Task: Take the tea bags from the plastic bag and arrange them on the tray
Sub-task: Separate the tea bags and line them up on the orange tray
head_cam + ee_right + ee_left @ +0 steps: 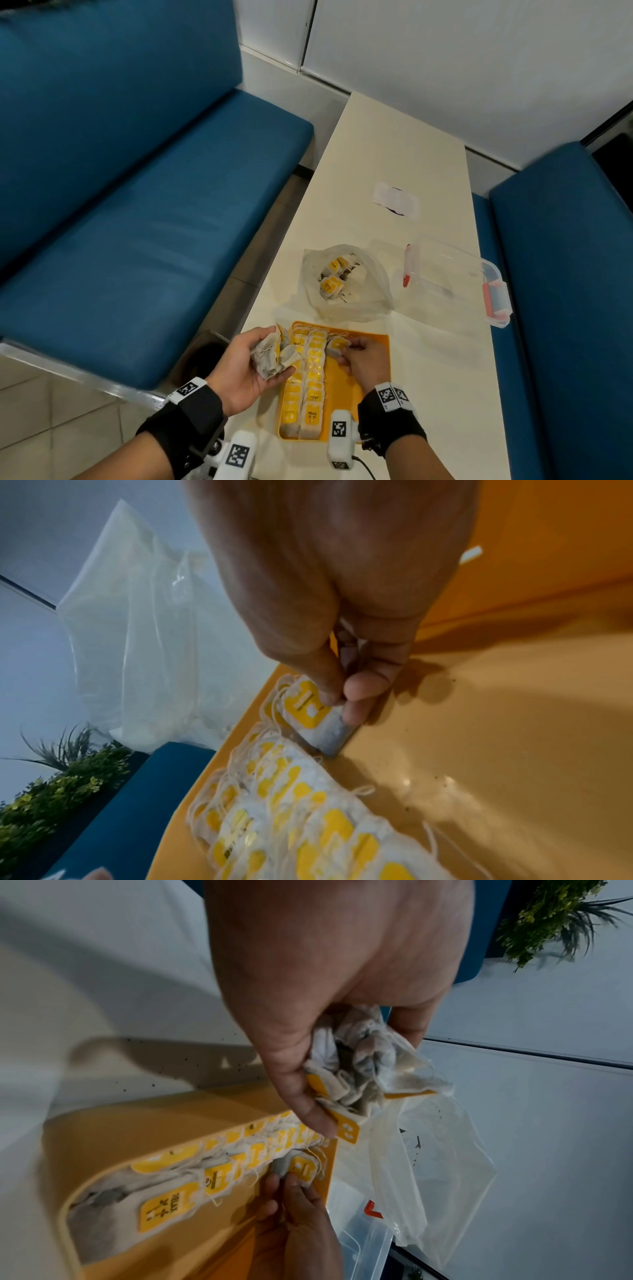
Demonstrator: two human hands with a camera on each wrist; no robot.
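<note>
- My left hand cups a crumpled bundle of tea bags, soft papery pouches with yellow tags, at the lower centre of the head view, over the tray's left edge.
- My right hand pinches a single tea bag between thumb and fingers; its lower corner touches the tray floor beside the rows.
- The orange tray is smooth, rigid plastic with rounded corners; two rows of tea bags run along its long axis, from the frame's bottom upward.
- Just above the tray sits the thin, wrinkled, clear plastic bag, mouth open, more bags inside.
- Right of it on the pale desk stands a clear box with red clasps.
</note>
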